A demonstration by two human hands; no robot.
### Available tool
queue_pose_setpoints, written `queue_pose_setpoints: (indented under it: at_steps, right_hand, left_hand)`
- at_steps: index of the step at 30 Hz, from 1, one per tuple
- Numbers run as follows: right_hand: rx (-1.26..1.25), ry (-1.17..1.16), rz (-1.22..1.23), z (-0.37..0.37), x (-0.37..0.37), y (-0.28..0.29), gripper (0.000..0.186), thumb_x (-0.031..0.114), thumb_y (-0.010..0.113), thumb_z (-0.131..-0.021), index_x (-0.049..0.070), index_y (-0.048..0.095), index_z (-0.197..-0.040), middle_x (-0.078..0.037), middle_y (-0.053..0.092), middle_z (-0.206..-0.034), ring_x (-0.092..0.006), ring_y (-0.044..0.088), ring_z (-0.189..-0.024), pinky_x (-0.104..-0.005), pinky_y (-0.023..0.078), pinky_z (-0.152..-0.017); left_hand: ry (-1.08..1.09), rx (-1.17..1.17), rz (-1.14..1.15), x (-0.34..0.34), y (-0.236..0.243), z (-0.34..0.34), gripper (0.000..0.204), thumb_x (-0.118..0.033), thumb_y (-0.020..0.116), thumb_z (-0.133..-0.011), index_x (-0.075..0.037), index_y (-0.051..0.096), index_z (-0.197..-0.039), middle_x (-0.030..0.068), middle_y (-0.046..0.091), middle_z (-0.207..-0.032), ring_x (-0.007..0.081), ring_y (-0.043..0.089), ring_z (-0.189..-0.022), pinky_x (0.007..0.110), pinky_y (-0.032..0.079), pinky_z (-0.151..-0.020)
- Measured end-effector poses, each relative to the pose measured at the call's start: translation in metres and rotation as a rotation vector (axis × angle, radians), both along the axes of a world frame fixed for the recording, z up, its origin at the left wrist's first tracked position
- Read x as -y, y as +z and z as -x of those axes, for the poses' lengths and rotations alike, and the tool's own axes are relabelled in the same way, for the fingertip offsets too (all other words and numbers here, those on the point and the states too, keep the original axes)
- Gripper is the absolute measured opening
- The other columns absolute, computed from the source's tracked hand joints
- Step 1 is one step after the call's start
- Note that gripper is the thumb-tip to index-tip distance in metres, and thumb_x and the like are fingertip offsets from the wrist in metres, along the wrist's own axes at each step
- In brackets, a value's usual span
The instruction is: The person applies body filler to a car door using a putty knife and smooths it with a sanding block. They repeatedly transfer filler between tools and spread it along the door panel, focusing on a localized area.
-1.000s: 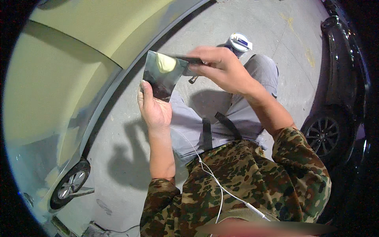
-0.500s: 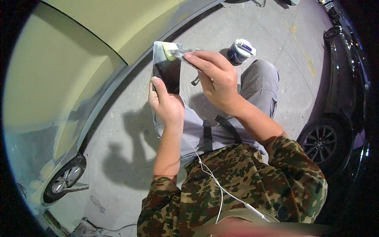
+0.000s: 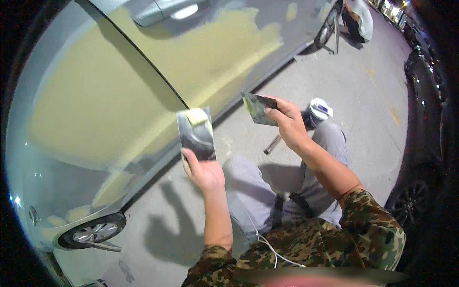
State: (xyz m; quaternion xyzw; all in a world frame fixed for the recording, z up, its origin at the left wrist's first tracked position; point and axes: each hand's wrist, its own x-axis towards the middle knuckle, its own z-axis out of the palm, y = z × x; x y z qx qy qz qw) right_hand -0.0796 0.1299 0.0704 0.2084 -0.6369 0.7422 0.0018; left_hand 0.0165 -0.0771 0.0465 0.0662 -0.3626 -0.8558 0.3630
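My left hand (image 3: 206, 174) grips the lower end of a flat dark mixing plate (image 3: 197, 142), thumb on its face. A lump of pale yellow putty (image 3: 195, 116) sits on the plate's far end. To the right, my right hand (image 3: 290, 123) pinches a thin, flat putty spreader (image 3: 262, 111), with yellow putty smeared along its left edge. Spreader and plate are apart. Just beyond them stretches the side of a silver-grey car (image 3: 158, 91), its door panels covered with broad dull-yellow patches.
A round tin (image 3: 319, 111) with a white lid and a small item on top stands beyond my right knee. A short rod-like tool (image 3: 272, 144) lies on the concrete. A black car (image 3: 425, 110) lines the right side. Another person (image 3: 358, 21) crouches at the far right.
The spreader has come away from the plate and moved right. My view has shifted toward the car, showing more of its side, the door handle and a person farther off.
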Motion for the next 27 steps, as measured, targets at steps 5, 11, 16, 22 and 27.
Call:
queue_pose_setpoints:
  at_steps: [5, 11, 16, 22, 27]
  right_hand:
    - [-0.528, -0.195, -0.194, 0.035, 0.055, 0.044, 0.041, -0.009, 0.059, -0.094, 0.003, 0.071, -0.131, -0.013, 0.073, -0.119, -0.0255, 0.069, -0.112, -0.0363, 0.052, -0.098]
    - [-1.352, -0.592, -0.148, 0.098, 0.138, 0.086, 0.046, -0.003, 0.071, -0.081, 0.01, 0.075, -0.125, -0.007, 0.075, -0.12, -0.0279, 0.069, -0.115, -0.0418, 0.052, -0.099]
    - [-1.424, -0.692, -0.102, 0.133, 0.18, 0.094, 0.036, 0.008, 0.07, -0.084, 0.015, 0.078, -0.118, -0.002, 0.075, -0.122, -0.0232, 0.068, -0.119, -0.0434, 0.049, -0.104]
    - [-1.433, -0.661, -0.203, 0.129, 0.177, 0.059, 0.03, 0.008, 0.074, -0.084, 0.016, 0.08, -0.113, 0.001, 0.077, -0.12, -0.0208, 0.07, -0.118, -0.0406, 0.047, -0.109]
    - [-1.444, -0.696, -0.117, 0.118, 0.166, 0.081, 0.03, 0.007, 0.074, -0.085, 0.017, 0.08, -0.112, 0.001, 0.078, -0.118, -0.0209, 0.071, -0.116, -0.04, 0.049, -0.107]
  left_hand:
    - [0.035, 0.063, -0.043, 0.03, -0.034, -0.021, 0.055, -0.035, 0.057, -0.111, 0.007, 0.048, -0.146, 0.0151, 0.056, -0.148, 0.026, 0.055, -0.134, 0.044, 0.04, -0.117]
    - [0.102, 0.166, -0.03, 0.037, -0.055, -0.041, 0.05, -0.036, 0.057, -0.111, 0.001, 0.053, -0.144, 0.0112, 0.06, -0.145, 0.0234, 0.057, -0.133, 0.042, 0.041, -0.117]
    - [0.13, 0.175, -0.051, 0.04, -0.077, -0.046, 0.048, -0.035, 0.058, -0.111, 0.002, 0.054, -0.142, 0.0116, 0.06, -0.145, 0.0231, 0.058, -0.131, 0.042, 0.043, -0.115]
    - [0.17, 0.224, -0.075, 0.032, -0.087, -0.05, 0.048, -0.034, 0.059, -0.111, 0.003, 0.054, -0.141, 0.0116, 0.061, -0.143, 0.0223, 0.059, -0.129, 0.041, 0.044, -0.112]
    - [0.187, 0.234, -0.028, 0.033, -0.086, -0.06, 0.048, -0.033, 0.058, -0.111, 0.004, 0.054, -0.141, 0.0115, 0.062, -0.141, 0.0214, 0.059, -0.128, 0.039, 0.044, -0.112]
